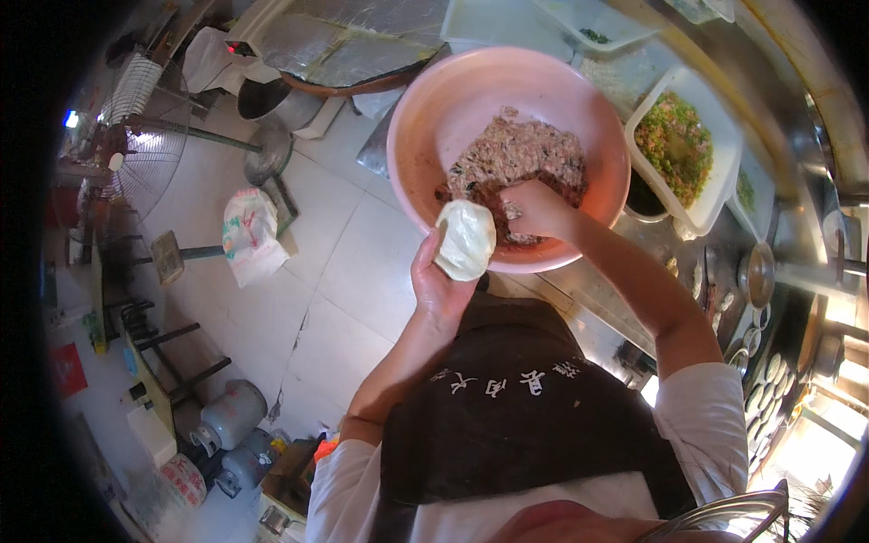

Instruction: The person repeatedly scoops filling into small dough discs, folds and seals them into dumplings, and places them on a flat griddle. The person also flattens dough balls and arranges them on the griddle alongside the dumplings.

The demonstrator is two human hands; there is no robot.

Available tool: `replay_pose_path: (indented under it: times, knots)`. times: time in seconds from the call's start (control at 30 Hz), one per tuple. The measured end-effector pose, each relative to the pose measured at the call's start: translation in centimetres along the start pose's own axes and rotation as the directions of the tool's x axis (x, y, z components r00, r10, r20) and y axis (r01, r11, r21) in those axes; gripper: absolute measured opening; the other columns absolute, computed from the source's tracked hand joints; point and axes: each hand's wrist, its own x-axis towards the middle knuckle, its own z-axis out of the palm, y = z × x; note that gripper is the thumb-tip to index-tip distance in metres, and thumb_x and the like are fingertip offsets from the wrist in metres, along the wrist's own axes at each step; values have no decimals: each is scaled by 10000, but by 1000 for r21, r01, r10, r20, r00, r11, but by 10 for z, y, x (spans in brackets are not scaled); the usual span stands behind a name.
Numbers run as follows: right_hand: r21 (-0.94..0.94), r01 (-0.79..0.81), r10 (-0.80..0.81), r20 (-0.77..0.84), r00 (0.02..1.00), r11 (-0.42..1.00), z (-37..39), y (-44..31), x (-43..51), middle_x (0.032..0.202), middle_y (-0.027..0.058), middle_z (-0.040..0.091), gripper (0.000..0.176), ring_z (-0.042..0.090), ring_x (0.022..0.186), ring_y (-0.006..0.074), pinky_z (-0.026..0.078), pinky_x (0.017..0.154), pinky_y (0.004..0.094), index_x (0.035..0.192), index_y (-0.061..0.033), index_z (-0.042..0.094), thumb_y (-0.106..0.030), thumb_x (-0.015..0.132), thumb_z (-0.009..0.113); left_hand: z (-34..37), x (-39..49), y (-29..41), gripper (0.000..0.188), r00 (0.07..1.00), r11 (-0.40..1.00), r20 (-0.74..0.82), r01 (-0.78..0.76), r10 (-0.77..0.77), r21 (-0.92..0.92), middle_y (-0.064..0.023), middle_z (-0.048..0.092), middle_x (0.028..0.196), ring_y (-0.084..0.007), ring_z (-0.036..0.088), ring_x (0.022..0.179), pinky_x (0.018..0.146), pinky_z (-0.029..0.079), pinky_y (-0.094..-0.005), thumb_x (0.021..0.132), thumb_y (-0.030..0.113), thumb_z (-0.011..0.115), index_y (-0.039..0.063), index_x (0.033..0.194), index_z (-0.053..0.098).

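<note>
My left hand [439,282] holds a flattened piece of pale dough [466,241] on its palm and fingers, just outside the near rim of a large pink plastic basin [434,88]. Inside the basin lies a heap of minced meat filling [519,153] with dark flecks. My right hand [536,210] reaches into the near part of the basin, its fingers curled in the filling with some of it between them. How much it grips is partly hidden by the fingers.
At the right stand a white plastic tub [726,153] of chopped green and pink filling and a metal counter [584,285]. A foil-like cover [326,47] lies beyond the basin. At the left are a standing fan [146,136], a metal pot [278,105] and gas cylinders [234,414].
</note>
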Motion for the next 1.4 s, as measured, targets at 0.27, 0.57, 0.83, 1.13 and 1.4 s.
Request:
replay_pose_path:
  times: [0.27, 0.57, 0.83, 1.13, 1.4]
  knots:
    - [964, 243, 453, -264, 851, 106, -42, -75, -37, 1107, 159, 634, 312, 648, 924, 229, 535, 796, 307, 1191, 31, 595, -54, 892, 619, 47, 40, -30, 441, 990, 989, -88, 118, -111, 88, -121, 530, 1330, -254, 509, 1227, 1048, 411, -428, 1054, 329, 323, 38, 1369, 424]
    - [-13, 84, -58, -829, 557, 996, -59, -106, -47, 1082, 189, 576, 331, 609, 956, 347, 517, 841, 363, 1066, -3, 658, -91, 755, 726, 71, 29, -43, 512, 989, 990, 76, 118, -123, 72, -98, 502, 1324, -251, 490, 1232, 1069, 404, -423, 1027, 468, 342, 98, 1375, 407]
    - [108, 64, 43, -771, 635, 992, -59, -93, -27, 1050, 201, 624, 276, 636, 920, 347, 525, 807, 390, 1080, 8, 629, -84, 821, 658, 64, 47, -34, 483, 993, 994, 62, 96, -99, 51, -88, 528, 1319, -243, 487, 1245, 1065, 400, -430, 1025, 440, 371, 106, 1369, 429]
    - [635, -27, 308, -338, 889, 772, -46, -67, -19, 981, 113, 617, 272, 628, 889, 186, 525, 761, 330, 992, 13, 639, -21, 736, 723, 44, 70, -19, 497, 996, 996, 42, 79, -81, 49, -115, 536, 1328, -259, 517, 1215, 1062, 398, -437, 1010, 421, 421, 73, 1365, 441]
    - [193, 179, 7, -698, 716, 965, -48, -95, 1, 923, 66, 637, 232, 616, 854, 160, 508, 742, 308, 974, 7, 637, -23, 759, 721, 51, 73, -11, 539, 999, 999, -12, 49, -49, 14, -125, 552, 1300, -268, 521, 1208, 1068, 394, -439, 1000, 461, 425, 61, 1359, 446]
